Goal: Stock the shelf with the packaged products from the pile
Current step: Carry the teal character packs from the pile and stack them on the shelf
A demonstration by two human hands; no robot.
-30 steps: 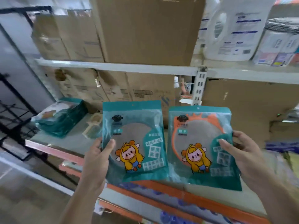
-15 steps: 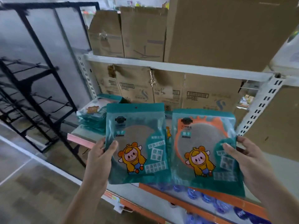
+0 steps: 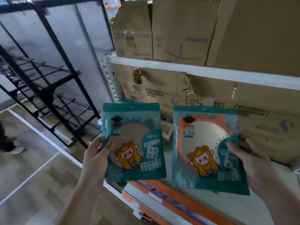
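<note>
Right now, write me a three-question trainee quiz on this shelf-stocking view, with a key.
1. True or false: the left hand and the right hand each hold one pouch.
2. Which pouch shows an orange ring inside: A, the left pouch, or B, the right pouch?
3. Fill in: the upper shelf carries cardboard ____.

Key: 1 true; 2 B; 3 boxes.
</note>
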